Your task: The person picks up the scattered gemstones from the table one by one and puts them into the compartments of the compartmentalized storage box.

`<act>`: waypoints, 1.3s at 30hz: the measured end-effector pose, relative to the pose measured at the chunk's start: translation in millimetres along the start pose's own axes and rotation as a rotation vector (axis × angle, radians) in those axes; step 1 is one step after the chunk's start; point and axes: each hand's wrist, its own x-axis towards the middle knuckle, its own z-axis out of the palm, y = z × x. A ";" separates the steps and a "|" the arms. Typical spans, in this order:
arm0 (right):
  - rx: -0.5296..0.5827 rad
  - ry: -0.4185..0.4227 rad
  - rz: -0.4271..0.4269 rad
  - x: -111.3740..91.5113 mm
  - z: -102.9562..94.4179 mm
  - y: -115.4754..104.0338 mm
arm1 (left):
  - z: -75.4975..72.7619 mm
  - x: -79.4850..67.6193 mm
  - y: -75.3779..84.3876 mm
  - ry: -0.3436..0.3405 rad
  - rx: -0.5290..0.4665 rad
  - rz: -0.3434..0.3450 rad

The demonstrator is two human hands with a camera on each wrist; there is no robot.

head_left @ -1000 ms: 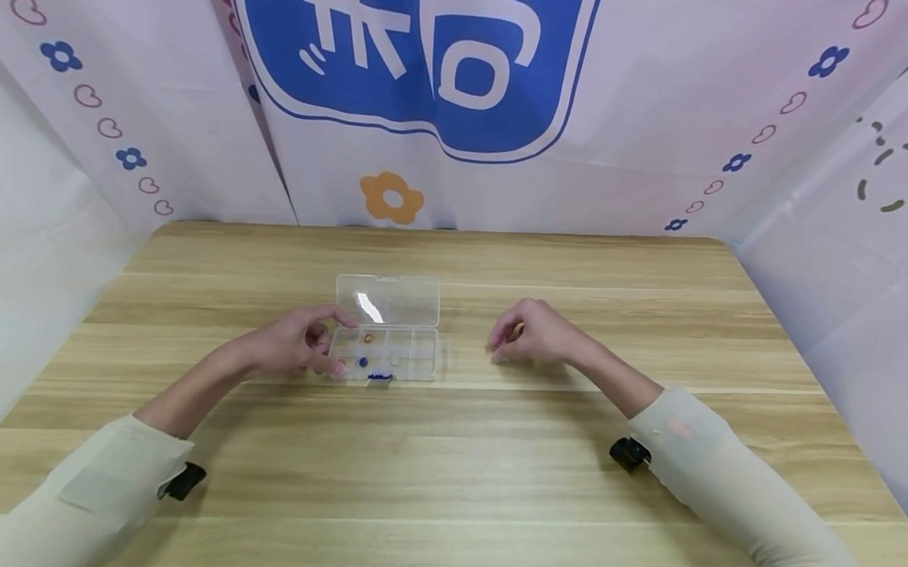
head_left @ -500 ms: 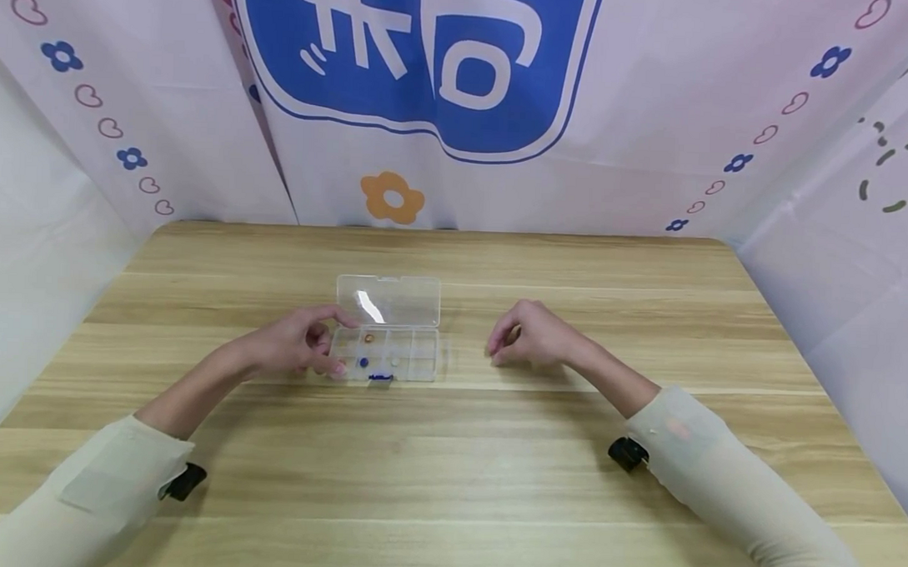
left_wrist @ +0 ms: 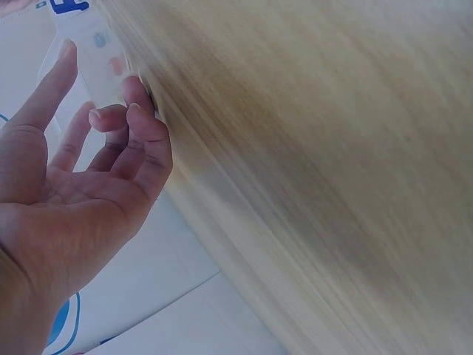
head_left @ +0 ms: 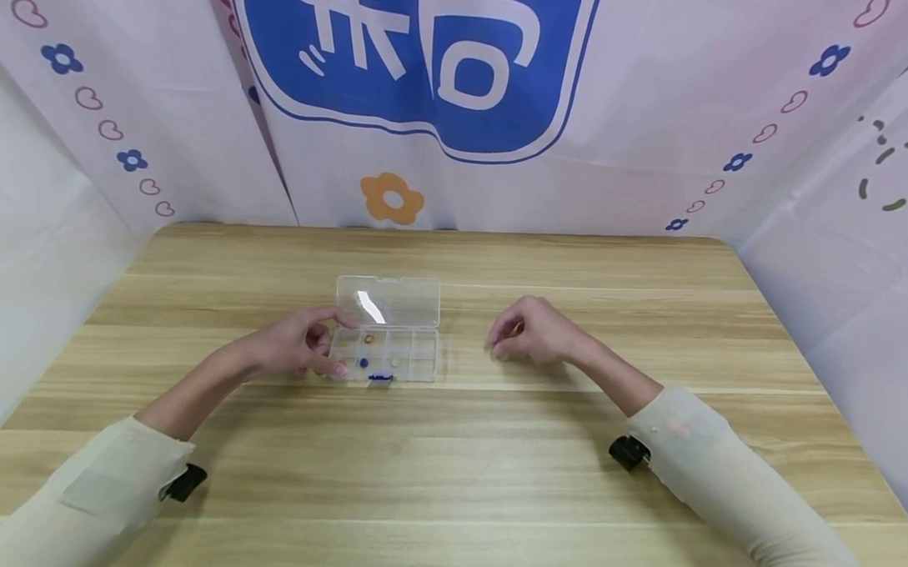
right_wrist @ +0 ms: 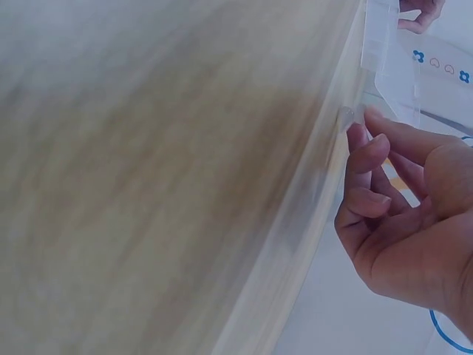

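while unseen overhead, bead [right_wrist: 347, 114] at right fingertips [right_wrist: 375, 117]

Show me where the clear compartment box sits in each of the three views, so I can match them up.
Head: the clear compartment box lies left of centre on the table, lid open, at the left hand fingertips.
Left wrist: top left corner, beyond the fingertips.
Right wrist: top right, seen edge-on, past the right hand.
Shared landmark: the box's blue latch, also visible in the left wrist view.

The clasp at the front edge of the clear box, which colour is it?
The clasp on the clear box is blue; the head view shows it best.
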 end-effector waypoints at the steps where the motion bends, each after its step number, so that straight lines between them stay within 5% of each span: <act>1: 0.007 0.002 0.004 0.2 0.0 0.4 | 0.0 0.0 0.1 0.000 0.000 -0.002; 39: 0.126 -0.009 0.036 3.0 3.7 -5.4 | -1.2 0.1 -2.2 -0.019 -0.021 0.012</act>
